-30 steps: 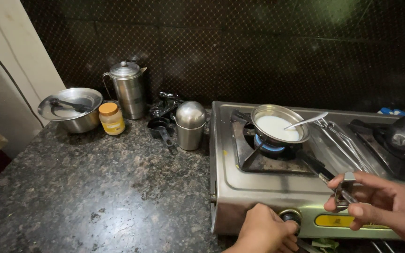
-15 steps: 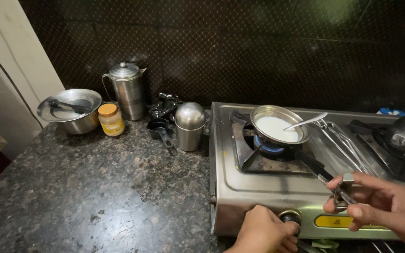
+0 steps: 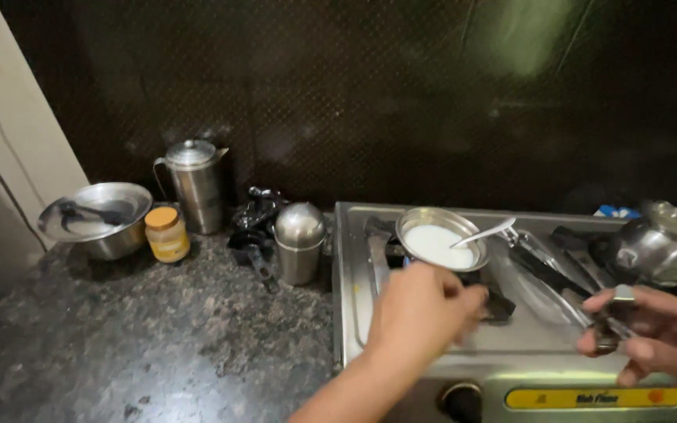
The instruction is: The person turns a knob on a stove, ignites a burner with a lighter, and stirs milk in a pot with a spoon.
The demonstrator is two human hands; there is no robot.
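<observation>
Half a second ago the left hand sat low on the stove's front knob; it has since lifted off and now hovers over the steel stove top, fingers curled loosely together just below the small steel pan of milk — whether it grips the pan's dark handle I cannot tell, since the hand covers most of it. The right hand has kept its place at the right edge, thumb and fingers pinching the end of a pair of steel tongs that lie across the stove. The pan sits on the left burner with a spoon resting in the milk, handle pointing right. A steel pot stands on the right burner. Left of the stove, on the dark speckled stone desk, stand a domed steel canister, some black utensils, a lidded steel jug, a yellow-capped jar and — farthest out — a steel bowl with a spoon lying in it.
</observation>
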